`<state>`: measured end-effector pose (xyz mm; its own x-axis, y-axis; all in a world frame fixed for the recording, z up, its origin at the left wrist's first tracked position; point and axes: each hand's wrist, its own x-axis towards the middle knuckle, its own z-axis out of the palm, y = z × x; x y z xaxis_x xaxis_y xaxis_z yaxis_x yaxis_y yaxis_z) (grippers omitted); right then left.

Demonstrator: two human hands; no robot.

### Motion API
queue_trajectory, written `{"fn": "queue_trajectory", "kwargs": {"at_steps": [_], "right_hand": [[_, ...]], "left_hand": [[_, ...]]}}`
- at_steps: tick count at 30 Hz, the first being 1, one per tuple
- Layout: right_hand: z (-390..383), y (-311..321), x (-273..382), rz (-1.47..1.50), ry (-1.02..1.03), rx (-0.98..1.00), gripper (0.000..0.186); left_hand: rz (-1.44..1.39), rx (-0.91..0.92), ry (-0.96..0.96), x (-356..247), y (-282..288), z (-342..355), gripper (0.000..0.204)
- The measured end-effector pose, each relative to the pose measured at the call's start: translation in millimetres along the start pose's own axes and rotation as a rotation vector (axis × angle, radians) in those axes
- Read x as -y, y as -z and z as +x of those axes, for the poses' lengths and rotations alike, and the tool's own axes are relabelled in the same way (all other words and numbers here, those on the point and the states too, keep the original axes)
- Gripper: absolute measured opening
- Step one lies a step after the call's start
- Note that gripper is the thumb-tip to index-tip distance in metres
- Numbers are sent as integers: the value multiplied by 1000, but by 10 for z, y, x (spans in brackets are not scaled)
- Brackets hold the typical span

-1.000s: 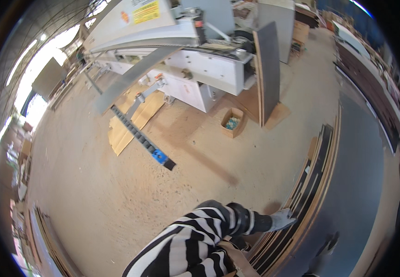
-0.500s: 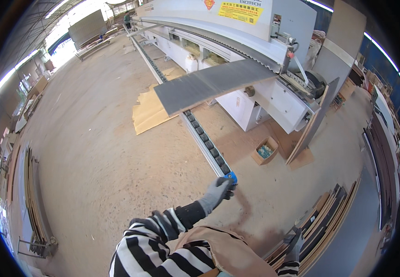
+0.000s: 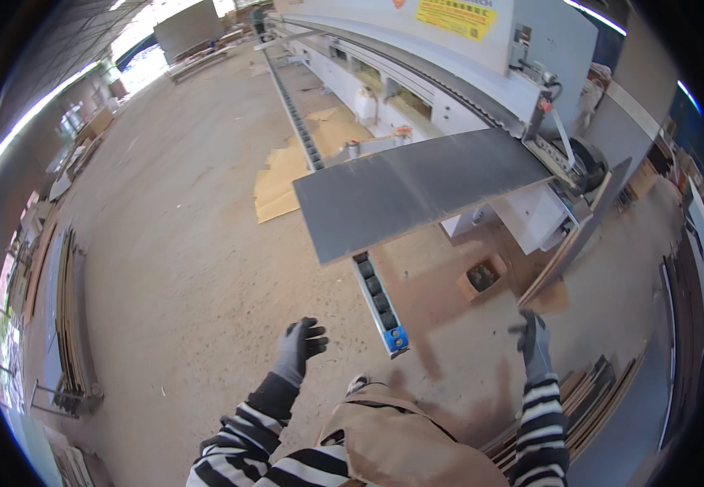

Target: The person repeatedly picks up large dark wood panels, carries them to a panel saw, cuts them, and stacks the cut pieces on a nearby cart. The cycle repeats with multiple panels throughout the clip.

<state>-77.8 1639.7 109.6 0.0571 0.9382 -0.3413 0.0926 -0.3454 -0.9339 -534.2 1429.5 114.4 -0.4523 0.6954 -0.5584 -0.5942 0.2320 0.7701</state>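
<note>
A long grey panel [image 3: 417,191] juts out of a large white machine [image 3: 449,57] above a roller rail [image 3: 368,276] with a blue end cap [image 3: 398,341]. My left hand [image 3: 299,349], in a grey glove, is raised with fingers spread, below and left of the panel's near end, touching nothing. My right hand [image 3: 534,341], also gloved, is up with fingers apart, below the panel's right end. Both sleeves are black-and-white striped. Neither hand holds anything.
Cardboard sheets [image 3: 287,174] lie on the dusty floor by the rail. A small open box [image 3: 482,276] sits beside the machine, and a board [image 3: 571,243] leans against it. Stacks of panels lie at the left [image 3: 68,316] and lower right [image 3: 603,398].
The view has swung toward the machine, so the grey panel is nearer and larger. My right hand has come up into view. My left hand is lower and further from the blue end cap.
</note>
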Motion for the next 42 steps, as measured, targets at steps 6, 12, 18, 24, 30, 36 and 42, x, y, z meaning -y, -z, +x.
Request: {"fn": "queue_trajectory", "kwargs": {"at_steps": [6, 12, 18, 24, 30, 36, 42], "right_hand": [[1102, -660, 594, 481, -7, 119, 29], [1758, -802, 802, 756, 145, -142, 27], [1141, -431, 450, 276, 200, -243, 16], [-51, -704, -59, 901, 125, -212, 12], [-1256, -741, -176, 1182, 367, -128, 24], [-2288, -310, 230, 1453, 798, -616, 64], [-3730, 407, -329, 1136, 1426, -180, 68]], "left_hand": [[-223, 83, 103, -545, 68, 420, 38], [-105, 343, 269, -1027, -422, 1022, 56], [-102, 705, 175, -1266, -674, 1649, 55], [91, 655, 28, -1659, -781, 2031, 65], [167, 820, -63, -2301, -1562, 1675, 68], [135, 855, -704, -2474, -2592, 826, 54], [-171, 883, -1157, -838, -3085, -133, 35]]}}
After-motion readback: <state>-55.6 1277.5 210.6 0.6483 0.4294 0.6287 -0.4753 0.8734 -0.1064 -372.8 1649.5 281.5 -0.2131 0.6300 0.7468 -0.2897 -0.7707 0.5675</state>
